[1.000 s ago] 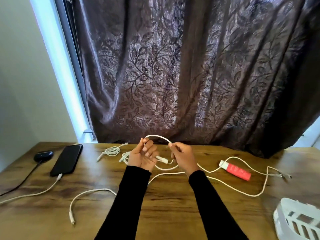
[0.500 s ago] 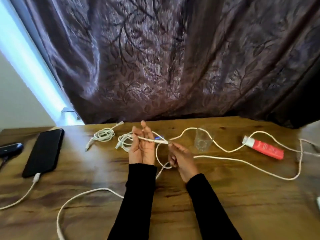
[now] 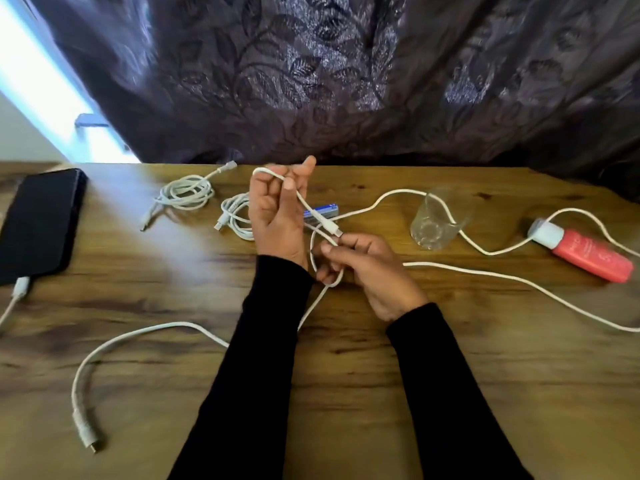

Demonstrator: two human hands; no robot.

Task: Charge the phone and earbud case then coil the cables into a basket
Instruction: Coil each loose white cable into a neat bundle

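My left hand (image 3: 275, 216) is raised palm-up over the wooden table (image 3: 346, 393), with a loop of white cable (image 3: 301, 199) draped over its fingers. My right hand (image 3: 367, 271) pinches the same cable just below its connector and a small loop hangs under the fingers. That cable's long tail (image 3: 519, 282) runs off to the right. A black phone (image 3: 38, 223) lies at the far left with a white charging plug (image 3: 20, 287) in its lower end. Two coiled white cables (image 3: 185, 194) (image 3: 235, 216) lie behind my left hand. The earbud case and basket are out of view.
A clear glass (image 3: 433, 225) stands right of my hands with cable running past it. A red tube with a white cap (image 3: 585, 254) lies at the far right. Another loose white cable (image 3: 114, 344) curves across the near left. A small blue object (image 3: 322, 211) sits behind the hands. A dark curtain hangs behind.
The view has tilted down and closer; the earbud case and basket have left the frame. My right hand has dropped lower and drawn the cable into a small loop while the left keeps its loop.
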